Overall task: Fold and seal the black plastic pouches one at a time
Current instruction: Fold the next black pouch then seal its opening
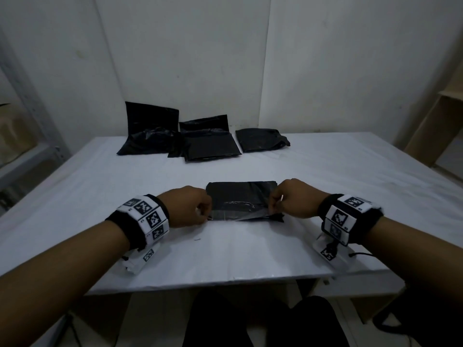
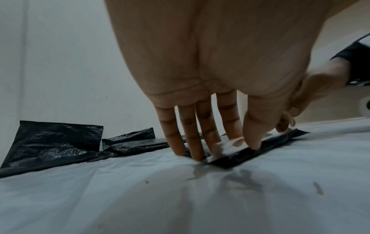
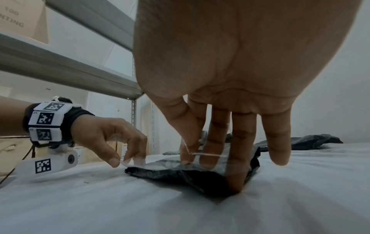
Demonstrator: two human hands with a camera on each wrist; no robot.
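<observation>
A folded black pouch (image 1: 241, 196) lies flat on the white-covered worktop (image 1: 250, 251) just in front of me, and everything else I place from it. My left hand (image 1: 186, 206) sits at the pouch's left end, thumb and forefinger pinching the left end of a clear tape strip (image 1: 238, 212) that runs across the pouch's near edge; from the left wrist view my other fingers (image 2: 192, 139) reach straight down, their tips touching the worktop and the pouch's corner. My right hand (image 1: 297, 199) sits at the pouch's right end, its thumb and forefinger pinching the strip's right end and lifting that end slightly off the black plastic, while in the right wrist view my middle finger (image 3: 239, 158) presses down on the pouch's near right corner and my little finger hangs free above the worktop. The strip looks stretched between my two hands, lying over the pouch's near part; how much of it already sticks I cannot tell. Beyond the pouch, by the white wall (image 1: 225, 58), lie three more black pouches: a left pouch (image 1: 147, 136) with its flap leaning up against the wall, a middle pouch (image 1: 210, 144) just beside it with its flap also raised, and a right pouch (image 1: 261, 139) lying flat, slightly apart from the middle one. Both my wrists wear black bands with white marker tiles (image 1: 150, 217).
</observation>
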